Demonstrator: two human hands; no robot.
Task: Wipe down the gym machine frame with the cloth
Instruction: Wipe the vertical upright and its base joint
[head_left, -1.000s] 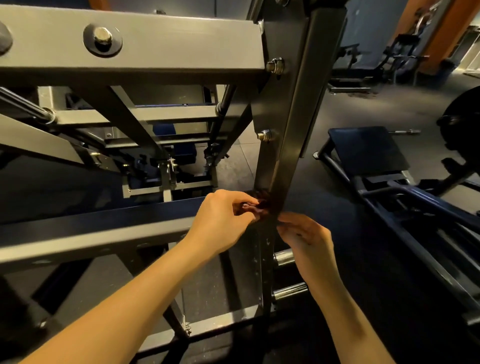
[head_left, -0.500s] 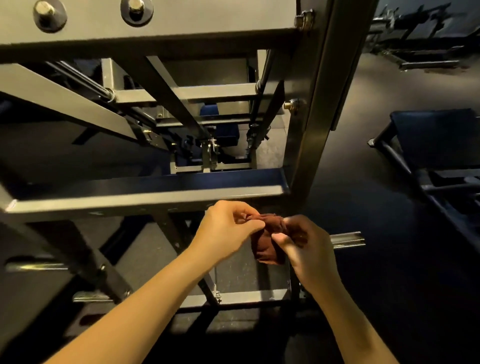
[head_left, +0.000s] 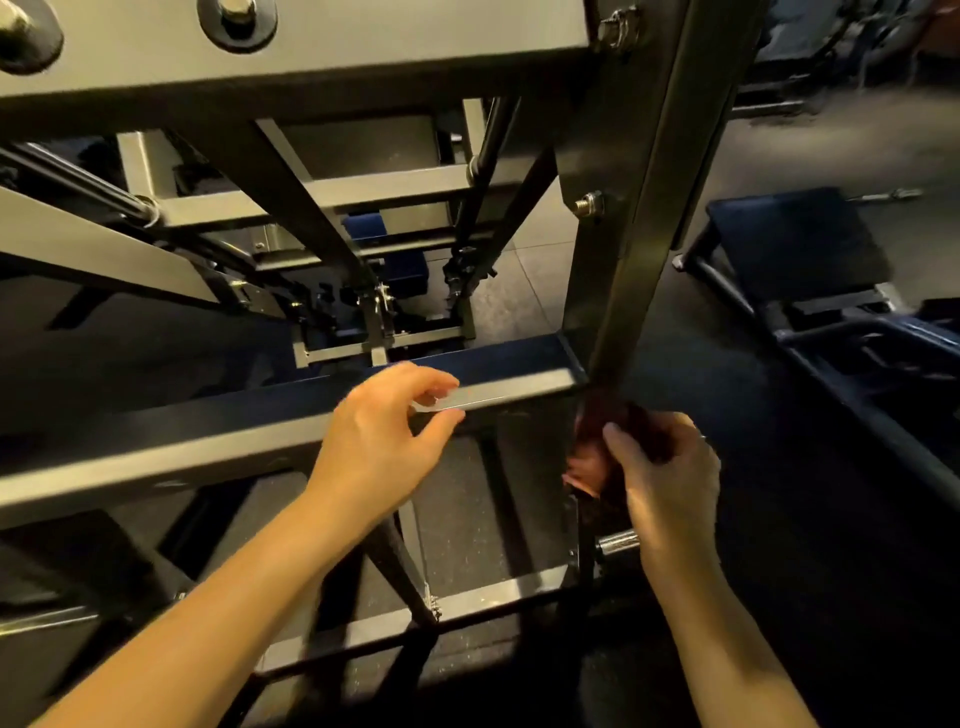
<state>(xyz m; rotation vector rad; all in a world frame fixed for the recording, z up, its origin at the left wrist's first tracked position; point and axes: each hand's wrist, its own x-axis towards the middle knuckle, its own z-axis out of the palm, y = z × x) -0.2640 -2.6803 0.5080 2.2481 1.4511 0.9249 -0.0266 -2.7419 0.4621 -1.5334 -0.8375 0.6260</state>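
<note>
Against the upright post, right hand grips cloth; left hand loose, empty.

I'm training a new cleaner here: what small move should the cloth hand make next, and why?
Probably draw the cloth down the upright post: the right hand grips it against the post just below the crossbar joint, with more post showing underneath. The left hand is open, holding nothing.
</note>
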